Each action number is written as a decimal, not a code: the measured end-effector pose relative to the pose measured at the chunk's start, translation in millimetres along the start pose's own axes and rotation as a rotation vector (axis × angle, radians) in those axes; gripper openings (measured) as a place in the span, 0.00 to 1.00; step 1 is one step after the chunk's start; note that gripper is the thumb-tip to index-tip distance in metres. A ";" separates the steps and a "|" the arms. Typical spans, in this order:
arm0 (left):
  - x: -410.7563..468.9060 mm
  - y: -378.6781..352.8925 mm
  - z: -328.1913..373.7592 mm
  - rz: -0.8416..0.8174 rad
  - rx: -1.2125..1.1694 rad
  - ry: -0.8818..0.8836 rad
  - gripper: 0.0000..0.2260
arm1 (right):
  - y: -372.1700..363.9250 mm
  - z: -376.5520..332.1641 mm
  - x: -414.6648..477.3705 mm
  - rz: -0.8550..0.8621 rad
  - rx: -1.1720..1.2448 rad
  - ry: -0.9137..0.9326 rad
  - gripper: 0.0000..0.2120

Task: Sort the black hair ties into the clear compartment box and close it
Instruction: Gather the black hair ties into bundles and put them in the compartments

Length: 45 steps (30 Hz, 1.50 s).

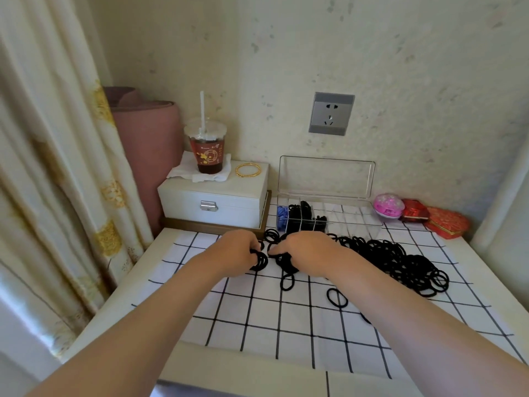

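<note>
A bunch of black hair ties (260, 260) is gripped in the left hand (239, 253); the right hand (307, 250) is closed on another bunch. The open compartment box (329, 216) lies just beyond both hands, nearer the right.

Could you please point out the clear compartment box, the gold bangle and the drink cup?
clear compartment box (369, 217): head view, empty right-hand compartment.
gold bangle (242, 167): head view, left side of the ring.
drink cup (206, 153): head view, printed side wall.

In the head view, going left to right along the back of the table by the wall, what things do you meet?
Iced tea cup → gold bangle → clear compartment box → pink round case → red heart-shaped box.
</note>
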<state>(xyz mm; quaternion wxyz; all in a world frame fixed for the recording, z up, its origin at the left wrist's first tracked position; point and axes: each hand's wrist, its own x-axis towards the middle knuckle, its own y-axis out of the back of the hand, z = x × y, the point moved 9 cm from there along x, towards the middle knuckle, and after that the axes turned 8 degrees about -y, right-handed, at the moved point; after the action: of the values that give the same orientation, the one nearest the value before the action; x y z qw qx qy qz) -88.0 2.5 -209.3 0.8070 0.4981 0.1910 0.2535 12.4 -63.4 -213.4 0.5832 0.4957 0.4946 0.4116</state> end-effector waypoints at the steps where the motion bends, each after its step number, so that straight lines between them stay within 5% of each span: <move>1: -1.8 2.6 -3.8 0.012 -0.061 0.001 0.10 | 1.1 -1.8 0.9 0.016 -0.027 0.008 0.32; 7: -10.4 -4.1 -10.2 -0.074 -0.420 0.058 0.09 | 6.3 8.6 -4.1 0.020 0.042 -0.042 0.15; 13: -13.2 -8.7 -3.2 -0.139 -0.573 0.109 0.12 | 17.5 36.6 -19.9 0.031 0.581 -0.159 0.07; 20: -1.5 -7.5 4.8 0.037 -0.669 0.120 0.12 | 13.7 46.6 -39.3 -0.115 1.141 -0.242 0.15; 25: 4.9 -11.3 31.7 0.008 -0.674 0.041 0.11 | 18.6 29.0 -42.9 -0.209 1.398 -0.145 0.07; 33: 1.5 -29.6 61.1 -0.270 -1.024 0.020 0.06 | 15.3 46.8 -45.4 -0.086 1.259 -0.304 0.14; 38: 3.5 -25.0 64.5 -0.238 -1.307 0.028 0.13 | 20.3 57.7 -49.7 0.033 1.062 -0.401 0.12; 45: 5.6 -26.6 68.1 -0.230 -1.054 -0.084 0.13 | 28.7 54.8 -51.8 0.147 0.911 -0.381 0.03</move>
<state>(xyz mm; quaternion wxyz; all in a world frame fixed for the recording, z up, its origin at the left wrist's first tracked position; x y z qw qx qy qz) -39.5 -52.2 -204.3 0.9769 0.0114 0.0587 0.2050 57.8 -118.2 -175.3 0.3567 0.8002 0.4725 0.0958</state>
